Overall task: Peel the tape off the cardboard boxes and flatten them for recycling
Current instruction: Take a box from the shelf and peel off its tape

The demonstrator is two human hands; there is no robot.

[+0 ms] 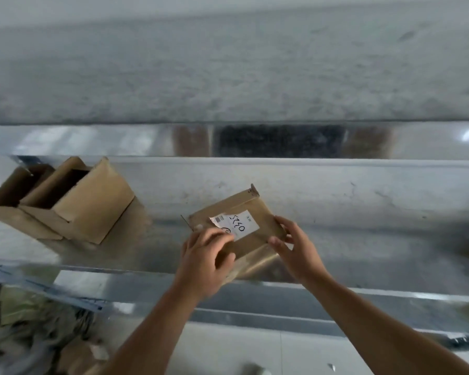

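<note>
Now the box [248, 209] sits between the hands: right hand [295, 247] gripping its side, left hand [206, 258] curled onto its near corner. Peeling looks just begun; next calls for a loose edge to pinch and pull.

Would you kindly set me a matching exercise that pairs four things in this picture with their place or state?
Things:
1. labelled box
2. open boxes
3. left hand
4. right hand

Place or state:
A. standing at the far left
B. fingers on the white label
C. held by both hands
D. gripping the box's right edge

Pairs: 1-C, 2-A, 3-B, 4-D
</note>
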